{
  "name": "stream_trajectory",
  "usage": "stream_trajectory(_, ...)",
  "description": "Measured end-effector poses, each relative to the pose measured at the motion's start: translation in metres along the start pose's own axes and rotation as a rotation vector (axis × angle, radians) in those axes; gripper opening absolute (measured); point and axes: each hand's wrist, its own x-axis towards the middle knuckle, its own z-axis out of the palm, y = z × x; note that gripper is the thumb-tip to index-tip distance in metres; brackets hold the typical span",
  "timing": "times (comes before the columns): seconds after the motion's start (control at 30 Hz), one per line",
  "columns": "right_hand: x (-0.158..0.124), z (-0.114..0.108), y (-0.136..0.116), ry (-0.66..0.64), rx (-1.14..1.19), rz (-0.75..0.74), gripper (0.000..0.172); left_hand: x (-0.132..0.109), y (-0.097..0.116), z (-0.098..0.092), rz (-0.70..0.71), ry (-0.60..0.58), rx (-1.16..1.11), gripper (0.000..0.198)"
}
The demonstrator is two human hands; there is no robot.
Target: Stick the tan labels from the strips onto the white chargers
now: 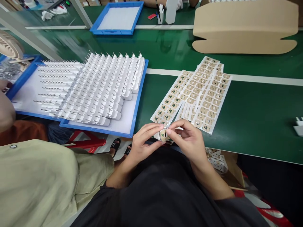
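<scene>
Between my hands, just over the table's front edge, is a white charger plug (pixel 156 136) with a tan label (pixel 164 135) on its port face. My left hand (pixel 145 140) grips the charger by its side, fingers above and thumb below. My right hand (pixel 188 138) is closed in a pinch at the label's right edge; whether it holds the label or the charger body I cannot tell. Just beyond lie overlapping sheets of tan labels (pixel 213 101) on white backing. To the left, a blue tray (pixel 129 126) carries rows of white chargers (pixel 101 85), pins up.
Another blue tray (pixel 23 94) with chargers adjoins on the left, near a co-worker's arm (pixel 6 110) and a fan (pixel 10 47). A third blue tray (pixel 118 19) and a cardboard box (pixel 246 28) stand at the back. One white charger (pixel 298 126) lies at far right.
</scene>
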Motion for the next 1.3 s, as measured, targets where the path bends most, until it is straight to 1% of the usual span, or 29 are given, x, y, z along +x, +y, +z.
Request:
stream_trajectory(0.23,0.001,0.003,-0.003,0.025,-0.057,-0.019,0.007,-0.001,-0.002,0.001,0.012,0.007,0.011,0.052)
stream_trajectory(0.37,0.001,0.003,-0.004,0.03,-0.1,-0.037,0.007,-0.002,-0.006,0.001,0.012,0.006,-0.016,0.055)
stream_trajectory(0.43,0.002,0.003,-0.003,0.043,-0.143,-0.058,0.007,-0.003,-0.007,0.002,0.001,0.006,-0.039,0.055)
stream_trajectory(0.5,0.004,0.003,0.0,0.053,-0.15,-0.049,0.008,-0.005,-0.008,0.003,-0.022,0.015,-0.068,0.054)
stream_trajectory(0.6,0.005,0.002,0.005,0.005,-0.035,0.024,0.012,-0.008,-0.01,0.007,-0.052,0.041,-0.126,0.052)
stream_trajectory(0.7,0.002,0.003,0.01,-0.09,0.095,0.064,0.016,-0.012,-0.012,0.011,-0.06,0.097,-0.174,0.052)
stream_trajectory(0.77,-0.002,0.004,0.013,-0.133,0.126,0.078,0.024,-0.013,-0.013,0.015,-0.058,0.14,-0.168,0.05)
stream_trajectory(0.83,-0.005,0.007,0.015,-0.126,0.12,0.092,0.031,-0.013,-0.013,0.019,-0.043,0.159,-0.127,0.046)
stream_trajectory(0.87,-0.006,0.009,0.016,-0.103,0.107,0.092,0.031,-0.013,-0.013,0.021,-0.028,0.156,-0.102,0.045)
stream_trajectory(0.97,-0.006,0.016,0.018,0.007,0.084,0.045,0.027,-0.012,-0.012,0.026,0.041,0.158,-0.065,0.046)
stream_trajectory(1.03,-0.004,0.02,0.019,0.071,0.127,0.018,0.023,-0.014,-0.013,0.029,0.061,0.173,-0.083,0.05)
stream_trajectory(1.07,-0.004,0.021,0.02,0.083,0.175,0.029,0.022,-0.015,-0.013,0.03,0.056,0.181,-0.096,0.051)
stream_trajectory(1.13,-0.003,0.021,0.021,0.055,0.305,0.106,0.019,-0.018,-0.014,0.032,0.021,0.193,-0.127,0.052)
stream_trajectory(1.2,-0.005,0.019,0.022,-0.006,0.413,0.194,0.018,-0.02,-0.014,0.033,-0.026,0.225,-0.162,0.049)
stream_trajectory(1.23,-0.006,0.018,0.023,-0.037,0.439,0.224,0.02,-0.02,-0.014,0.033,-0.049,0.248,-0.182,0.047)
stream_trajectory(1.3,-0.008,0.014,0.024,-0.084,0.436,0.235,0.027,-0.02,-0.013,0.035,-0.081,0.296,-0.212,0.044)
